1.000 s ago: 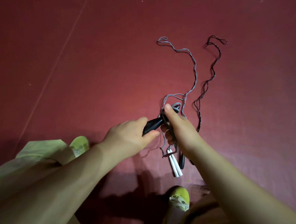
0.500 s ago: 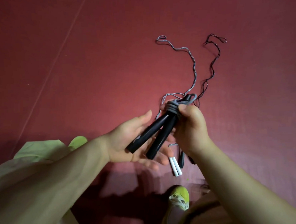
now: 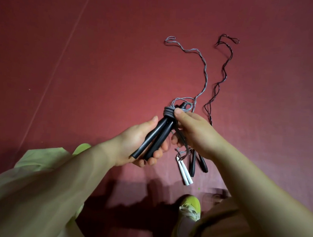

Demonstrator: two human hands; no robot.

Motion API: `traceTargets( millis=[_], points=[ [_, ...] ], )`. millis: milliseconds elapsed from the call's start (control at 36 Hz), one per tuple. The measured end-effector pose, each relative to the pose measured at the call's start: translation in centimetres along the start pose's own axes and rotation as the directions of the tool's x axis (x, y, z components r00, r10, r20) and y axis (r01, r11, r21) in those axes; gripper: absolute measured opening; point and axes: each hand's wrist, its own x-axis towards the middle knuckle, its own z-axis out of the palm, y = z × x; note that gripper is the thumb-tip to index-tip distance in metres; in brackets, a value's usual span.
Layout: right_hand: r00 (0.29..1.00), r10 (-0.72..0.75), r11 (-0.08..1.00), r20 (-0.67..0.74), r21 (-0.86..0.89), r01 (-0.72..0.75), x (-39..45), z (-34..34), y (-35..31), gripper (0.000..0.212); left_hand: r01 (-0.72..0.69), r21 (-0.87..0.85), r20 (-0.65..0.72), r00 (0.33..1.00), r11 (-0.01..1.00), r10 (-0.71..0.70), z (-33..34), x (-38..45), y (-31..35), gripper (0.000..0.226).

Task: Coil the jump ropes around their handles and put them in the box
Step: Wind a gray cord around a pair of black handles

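The left hand [image 3: 139, 144] cradles the black handles [image 3: 153, 138] at six o'clock from the grey coil [image 3: 169, 112], fingers curled beneath, steadying them. The right hand [image 3: 195, 133] pinches the cord at the coil, probably keeping the wraps tight; no box is in view.

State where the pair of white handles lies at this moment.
In the head view, the white handles lie on the red floor, below the right hand, just left of two black handles and above a yellow-green shoe.

The black handles [image 3: 154, 136] look like smooth, matt plastic with a soft shine, the grey rope [image 3: 204, 66] looks thin and twisty, the white handles [image 3: 184, 172] look glossy, and the red floor [image 3: 100, 60] looks flat and dull.
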Motion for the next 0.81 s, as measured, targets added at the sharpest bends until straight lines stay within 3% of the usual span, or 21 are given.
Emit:
traceTargets(
  millis=[139,250,361,444,583,694,806],
  points=[
    [0.998,0.055,0.994,-0.041,-0.088,-0.058,-0.2,0.1,0.1,0.037,0.043,0.167,-0.22,0.975,0.985,-0.006,0.3,0.3,-0.1,0.067],
    [0.991,0.108,0.986,-0.079,-0.116,-0.117,0.1,0.1,0.4,0.042,0.012,0.295,-0.346,0.933,0.955,0.095,0.1,0.8,-0.1,0.063],
    [0.987,0.152,0.988,-0.05,-0.021,-0.153,0.3,0.0,0.8,0.044,0.023,0.434,-0.416,0.892,0.901,0.178,-0.3,1.1,-0.2,0.062],
    [0.979,0.205,0.979,-0.01,0.02,-0.204,0.3,0.2,0.9,0.045,0.062,0.596,-0.453,0.849,0.8,0.272,-0.6,1.3,-0.2,0.061],
    [0.959,0.282,0.958,-0.007,0.06,-0.281,0.3,0.9,1.1,0.077,0.127,0.697,-0.468,0.826,0.705,0.314,-0.8,1.1,-0.2,0.045],
    [0.962,0.256,0.962,-0.092,0.12,-0.244,0.4,1.3,1.3,0.057,0.103,0.726,-0.453,0.816,0.68,0.36,-0.4,0.9,-0.2,0.039],
    [0.98,0.146,0.988,-0.136,0.07,-0.137,0.0,1.6,0.7,0.032,0.075,0.715,-0.442,0.819,0.695,0.366,-0.3,0.7,-0.1,0.038]
  ],
)
